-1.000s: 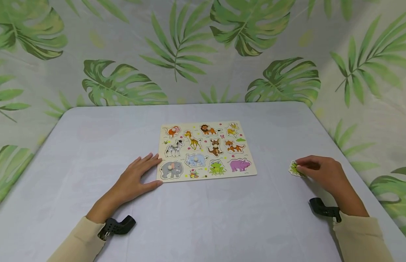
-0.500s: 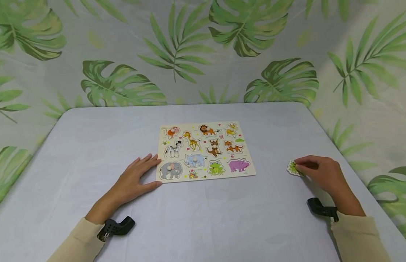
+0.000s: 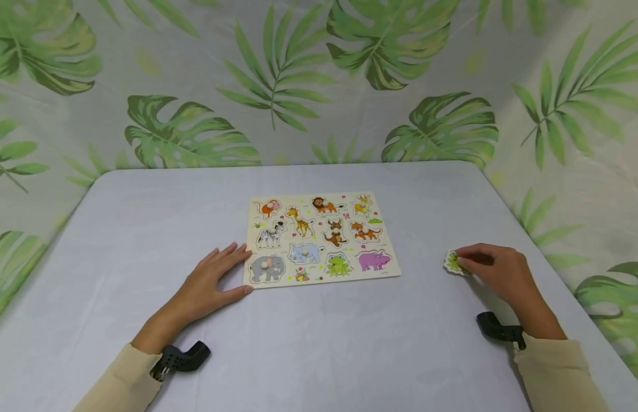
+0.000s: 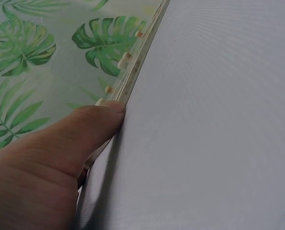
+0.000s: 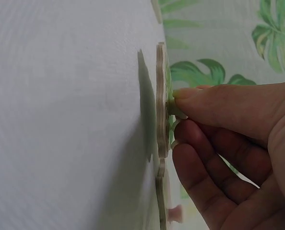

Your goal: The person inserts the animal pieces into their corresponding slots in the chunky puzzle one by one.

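Note:
My left hand (image 3: 205, 289) lies with spread fingers at the left side of a wooden peg puzzle board (image 3: 365, 274); its thumb (image 4: 104, 117) touches the edge near the front corner. Animal pieces with knobs sit in the board; the frog and hippo pictures show no knob. Right of the board, my right hand (image 3: 499, 277) pinches a frog puzzle piece (image 3: 451, 262) by its small knob (image 5: 176, 110) between thumb and fingers. In the right wrist view this piece stands apart from its shadow on the table. Its printed face is partly covered by the fingers.
A second piece (image 5: 162, 203) with a pinkish knob shows low in the right wrist view; it is not seen in the head view. White cloth covers the table (image 3: 308, 343). Behind hangs a leaf-patterned cloth (image 3: 195, 63). Both wrists wear black camera mounts.
The right hand has moved a little to the left, toward the board, carrying the frog puzzle piece. My left hand keeps its place at the board's edge. The head view has shifted slightly.

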`<state>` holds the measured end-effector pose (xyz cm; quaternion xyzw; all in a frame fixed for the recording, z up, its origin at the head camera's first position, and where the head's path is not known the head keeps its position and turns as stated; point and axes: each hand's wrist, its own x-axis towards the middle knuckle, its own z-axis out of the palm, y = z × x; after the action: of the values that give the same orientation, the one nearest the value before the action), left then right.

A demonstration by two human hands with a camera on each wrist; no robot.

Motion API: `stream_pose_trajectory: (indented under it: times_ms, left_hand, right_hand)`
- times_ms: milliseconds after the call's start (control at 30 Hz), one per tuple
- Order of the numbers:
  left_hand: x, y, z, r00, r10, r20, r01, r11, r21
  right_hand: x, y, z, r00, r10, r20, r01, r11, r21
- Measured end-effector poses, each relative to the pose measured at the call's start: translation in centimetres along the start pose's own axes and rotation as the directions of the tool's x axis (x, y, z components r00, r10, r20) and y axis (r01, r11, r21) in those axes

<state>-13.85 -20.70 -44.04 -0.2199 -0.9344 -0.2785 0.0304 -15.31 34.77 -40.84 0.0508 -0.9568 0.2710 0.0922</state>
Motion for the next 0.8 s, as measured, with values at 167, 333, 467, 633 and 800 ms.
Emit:
stream_pose_trajectory:
  times_ms: [167,333,467,633,800]
  left_hand:
    - [0.0,0.0,-0.1,1.000,0.003,-0.006,-0.003,1.000,-0.004]
    - [-0.1,0.1,-0.2,1.000,-0.002,-0.001,0.002,1.000,0.000]
    - [0.0,0.1,-0.2,1.000,-0.004,0.001,0.004,1.000,0.005]
    - [0.0,0.1,-0.3,1.000,-0.011,0.005,0.011,1.000,0.006]
    - [0.0,0.1,-0.2,1.000,-0.012,0.005,0.012,1.000,0.006]
  right_hand:
    - [0.0,-0.4,0.2,1.000,-0.001,0.002,0.001,1.000,0.014]
    - [0.0,-1.1,0.6,1.000,0.011,0.008,-0.011,0.999,0.048]
    - [0.0,-1.5,1.0,1.000,-0.012,-0.004,0.013,0.999,0.053]
    - [0.1,-2.0,1.5,0.999,-0.049,-0.011,0.049,0.997,0.054]
    - [0.2,-2.7,1.9,0.996,-0.081,-0.025,0.082,0.995,0.050]
